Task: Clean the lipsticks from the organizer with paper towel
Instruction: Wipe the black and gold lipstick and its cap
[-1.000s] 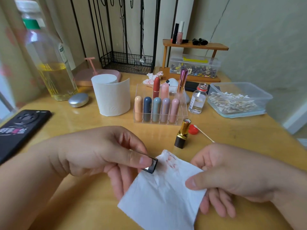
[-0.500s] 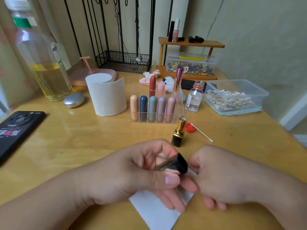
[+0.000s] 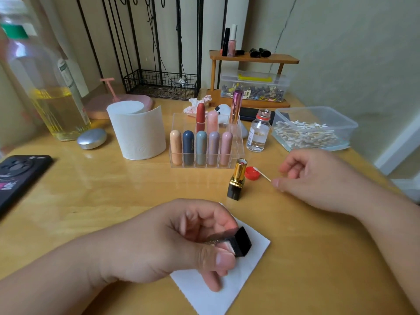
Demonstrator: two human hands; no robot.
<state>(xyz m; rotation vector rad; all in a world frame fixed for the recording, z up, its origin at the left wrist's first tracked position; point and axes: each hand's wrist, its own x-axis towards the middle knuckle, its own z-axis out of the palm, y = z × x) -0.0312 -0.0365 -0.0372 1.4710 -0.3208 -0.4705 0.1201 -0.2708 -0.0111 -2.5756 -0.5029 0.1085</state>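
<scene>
Right now the left hand is gripping a black lipstick cap over the paper towel. The right hand is hovering loosely curled and empty beside a cotton swab. The uncapped lipstick is standing before the organizer.

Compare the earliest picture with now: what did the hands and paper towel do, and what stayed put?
The right hand let go of the paper towel and moved forward-right to the cotton swab; grip unclear. The towel now lies on the table under the left hand, which still grips the black cap. The gold lipstick and organizer stayed.
</scene>
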